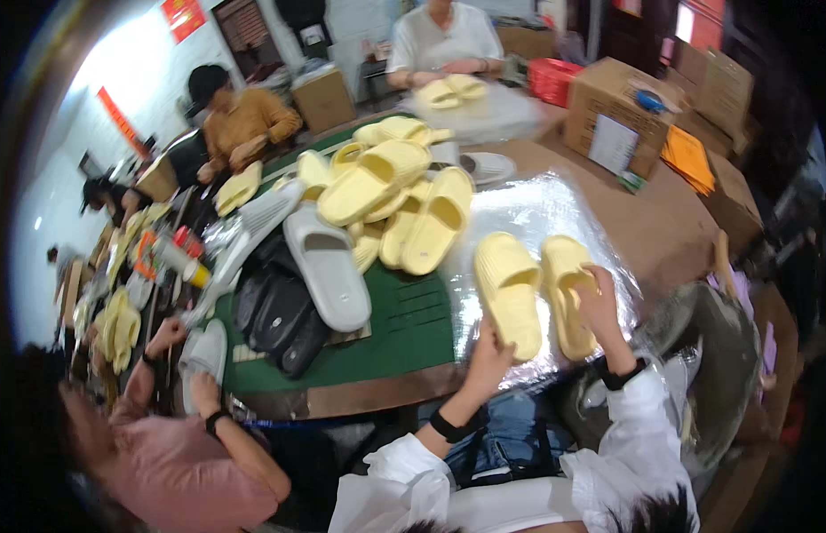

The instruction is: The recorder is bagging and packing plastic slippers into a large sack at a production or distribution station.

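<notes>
Two pale yellow slide slippers lie side by side on a stack of clear plastic bags [555, 200], toes pointing away from me. My left hand [491, 357] closes on the heel edge of the left slipper [509, 298]. The right slipper [566, 302] is tilted, and my right hand [599, 304] grips its outer side near the strap, some fingertips hidden behind it. To the left, a heap of yellow slippers [377, 182] covers the table, with a grey slipper [329, 262] and black slippers [275, 306] at its near side.
A green mat [413, 329] lies under the heap. A cardboard box [622, 111] and orange packets [688, 160] stand at the back right. Across the table, a person in white [444, 40] handles yellow slippers; at left, one in pink [191, 466] holds a grey pair.
</notes>
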Demonstrator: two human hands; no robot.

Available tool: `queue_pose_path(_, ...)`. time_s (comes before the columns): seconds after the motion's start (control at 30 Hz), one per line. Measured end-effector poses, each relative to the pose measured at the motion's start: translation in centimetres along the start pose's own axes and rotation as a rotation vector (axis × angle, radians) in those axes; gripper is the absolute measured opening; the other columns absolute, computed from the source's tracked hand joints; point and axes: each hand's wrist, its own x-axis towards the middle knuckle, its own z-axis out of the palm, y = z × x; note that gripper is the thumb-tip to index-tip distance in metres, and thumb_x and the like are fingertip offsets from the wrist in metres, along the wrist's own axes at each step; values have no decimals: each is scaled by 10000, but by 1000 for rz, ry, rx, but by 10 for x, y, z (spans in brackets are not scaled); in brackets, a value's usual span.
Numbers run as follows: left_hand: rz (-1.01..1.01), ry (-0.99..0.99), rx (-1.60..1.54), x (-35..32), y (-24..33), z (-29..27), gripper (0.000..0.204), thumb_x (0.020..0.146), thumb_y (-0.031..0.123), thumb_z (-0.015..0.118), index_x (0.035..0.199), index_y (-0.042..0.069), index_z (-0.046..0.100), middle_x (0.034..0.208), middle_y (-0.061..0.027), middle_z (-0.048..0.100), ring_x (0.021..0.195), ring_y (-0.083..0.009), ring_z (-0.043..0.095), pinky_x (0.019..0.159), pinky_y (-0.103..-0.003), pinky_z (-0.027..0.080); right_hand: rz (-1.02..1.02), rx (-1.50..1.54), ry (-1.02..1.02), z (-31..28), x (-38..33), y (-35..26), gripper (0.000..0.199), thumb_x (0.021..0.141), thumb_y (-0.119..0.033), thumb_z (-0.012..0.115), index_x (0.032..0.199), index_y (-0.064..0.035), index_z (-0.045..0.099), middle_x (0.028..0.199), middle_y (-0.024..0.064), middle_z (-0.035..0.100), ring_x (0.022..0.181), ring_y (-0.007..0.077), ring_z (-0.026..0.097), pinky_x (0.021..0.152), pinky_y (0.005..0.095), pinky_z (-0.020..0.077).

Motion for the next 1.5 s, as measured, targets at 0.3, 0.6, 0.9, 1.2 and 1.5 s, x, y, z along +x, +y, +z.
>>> queue_pose_path(0.3,173,-43,507,-25,-7,-5,622,813,34,559,1341,-54,243,1358,-277,346,1251,-419,361,1050,-431,307,-15,-231,-156,25,-42,-25,322,814,-140,606,1128,-72,586,1254,248,437,1165,396,407,1021,449,288)
queue_pose_path(0.6,358,-44,996,-40,-25,0,722,788,215,613,1348,-78,264,1436,-253,267,1341,-349,271,1107,-408,224,-193,-653,-226,65,-80,-52,491,852,-327,529,1295,-117,506,1388,352,263,1328,454,215,1084,550,151)
queue_pose_path(0.9,273,-203,624,-35,15,-42,532,825,245,642,1276,22,467,1292,-235,472,1199,-381,452,999,-439,377,-156,-677,-240,63,-78,-54,493,844,-322,533,1296,-125,506,1406,347,231,1340,440,195,1086,543,148)
queue_pose_path(1.2,-40,1468,972,-38,106,-239,919,682,302,765,1422,82,266,1436,-245,244,1330,-405,233,1059,-507,236,-177,-638,-229,66,-82,-54,499,835,-313,548,1296,-127,506,1411,344,228,1339,443,198,1084,548,151)
queue_pose_path(1.5,62,870,-849,-60,70,-324,435,758,47,619,1172,83,492,1110,-104,527,981,-263,539,843,-448,463,-194,-606,-237,66,-82,-52,515,829,-313,553,1313,-148,492,1401,351,238,1336,455,199,1084,559,144)
